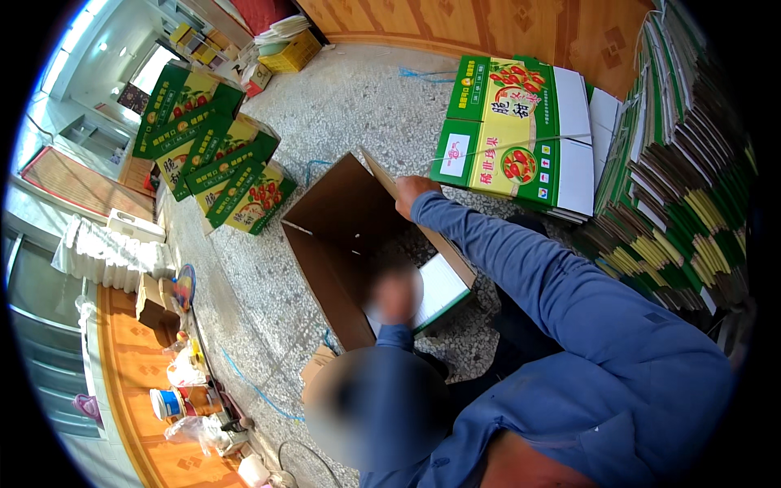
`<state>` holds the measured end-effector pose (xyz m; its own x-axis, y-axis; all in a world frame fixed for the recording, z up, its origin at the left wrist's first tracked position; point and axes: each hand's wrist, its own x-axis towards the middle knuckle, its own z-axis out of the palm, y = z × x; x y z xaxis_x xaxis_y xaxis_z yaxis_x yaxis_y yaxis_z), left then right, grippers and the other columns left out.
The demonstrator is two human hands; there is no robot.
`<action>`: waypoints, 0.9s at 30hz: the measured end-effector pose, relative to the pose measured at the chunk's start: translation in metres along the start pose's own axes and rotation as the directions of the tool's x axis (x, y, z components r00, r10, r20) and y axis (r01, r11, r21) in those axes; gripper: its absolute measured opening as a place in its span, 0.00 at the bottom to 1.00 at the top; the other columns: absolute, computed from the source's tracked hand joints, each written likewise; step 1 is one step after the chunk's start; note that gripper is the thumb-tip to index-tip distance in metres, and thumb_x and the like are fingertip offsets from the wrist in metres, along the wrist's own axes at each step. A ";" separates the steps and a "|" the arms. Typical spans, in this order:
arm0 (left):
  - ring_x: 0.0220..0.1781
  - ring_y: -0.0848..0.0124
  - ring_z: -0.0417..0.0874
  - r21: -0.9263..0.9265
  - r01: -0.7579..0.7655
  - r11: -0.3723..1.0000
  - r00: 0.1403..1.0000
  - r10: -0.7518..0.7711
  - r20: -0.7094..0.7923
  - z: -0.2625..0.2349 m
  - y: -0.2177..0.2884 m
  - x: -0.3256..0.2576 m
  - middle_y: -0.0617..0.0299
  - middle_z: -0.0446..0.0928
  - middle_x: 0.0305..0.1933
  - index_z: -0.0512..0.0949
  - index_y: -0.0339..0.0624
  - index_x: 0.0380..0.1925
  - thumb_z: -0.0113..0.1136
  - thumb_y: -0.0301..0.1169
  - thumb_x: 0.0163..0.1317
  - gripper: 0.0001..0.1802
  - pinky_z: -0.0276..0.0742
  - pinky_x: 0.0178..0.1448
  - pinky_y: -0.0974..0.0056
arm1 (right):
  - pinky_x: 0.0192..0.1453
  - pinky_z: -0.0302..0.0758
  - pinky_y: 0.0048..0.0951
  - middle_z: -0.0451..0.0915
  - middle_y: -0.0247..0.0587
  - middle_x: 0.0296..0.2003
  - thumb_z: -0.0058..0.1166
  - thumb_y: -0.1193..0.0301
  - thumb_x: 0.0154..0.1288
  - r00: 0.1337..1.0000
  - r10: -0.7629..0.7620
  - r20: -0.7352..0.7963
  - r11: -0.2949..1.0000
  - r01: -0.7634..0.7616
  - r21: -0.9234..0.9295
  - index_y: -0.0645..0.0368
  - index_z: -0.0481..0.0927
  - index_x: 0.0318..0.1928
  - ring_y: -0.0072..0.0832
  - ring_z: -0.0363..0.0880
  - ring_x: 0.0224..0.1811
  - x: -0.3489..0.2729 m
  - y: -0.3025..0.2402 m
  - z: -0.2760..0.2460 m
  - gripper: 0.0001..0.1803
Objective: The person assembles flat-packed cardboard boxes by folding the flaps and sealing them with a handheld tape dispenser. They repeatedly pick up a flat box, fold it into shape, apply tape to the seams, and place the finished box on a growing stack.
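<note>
Clasping brown carton (346, 210) at its edge with right hand (416, 198), left hand (397, 296) blurred at opening, grip unclear.

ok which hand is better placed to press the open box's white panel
Likely the left hand: though blurred, it is close by the white panel, while the right hand holds the upper edge of the open box.

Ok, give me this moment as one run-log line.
right hand: holds open carton by its edge; left hand: by white panel, blurred; nearby: printed carton bundle
</note>
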<state>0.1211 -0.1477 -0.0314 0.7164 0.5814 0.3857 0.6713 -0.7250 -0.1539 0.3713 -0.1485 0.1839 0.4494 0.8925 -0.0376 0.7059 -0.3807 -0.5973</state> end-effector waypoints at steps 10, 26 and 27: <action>0.52 0.49 0.77 -0.343 0.182 0.922 0.795 -0.343 -0.500 -0.077 0.002 0.216 0.47 0.78 0.44 0.77 0.33 0.41 0.60 0.28 0.53 0.15 0.72 0.59 0.51 | 0.49 0.78 0.46 0.83 0.56 0.39 0.52 0.72 0.54 0.997 0.062 -0.043 0.997 -0.064 -0.045 0.61 0.81 0.38 0.51 0.82 0.44 0.007 0.034 -0.002 0.11; 0.43 0.49 0.81 -0.681 0.326 0.656 0.794 -0.580 -0.179 0.038 -0.008 0.135 0.49 0.81 0.42 0.82 0.37 0.39 0.61 0.28 0.55 0.12 0.72 0.58 0.54 | 0.55 0.71 0.50 0.72 0.54 0.53 0.56 0.62 0.58 0.979 -0.155 -0.135 0.986 0.161 0.040 0.57 0.75 0.56 0.55 0.72 0.55 -0.010 -0.012 0.080 0.25; 0.43 0.55 0.82 -0.827 0.433 0.358 0.729 -0.679 0.088 0.033 -0.027 0.133 0.52 0.82 0.44 0.81 0.36 0.43 0.58 0.25 0.59 0.12 0.75 0.55 0.58 | 0.58 0.69 0.52 0.71 0.54 0.54 0.56 0.60 0.59 0.956 -0.213 -0.200 0.976 0.217 -0.002 0.55 0.75 0.58 0.53 0.69 0.58 -0.016 -0.016 0.108 0.26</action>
<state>0.2042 -0.0382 -0.0061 0.0829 0.9485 0.3058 0.3939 -0.3130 0.8642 0.2939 -0.1310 0.1073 0.3892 0.8862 0.2513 0.7877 -0.1788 -0.5895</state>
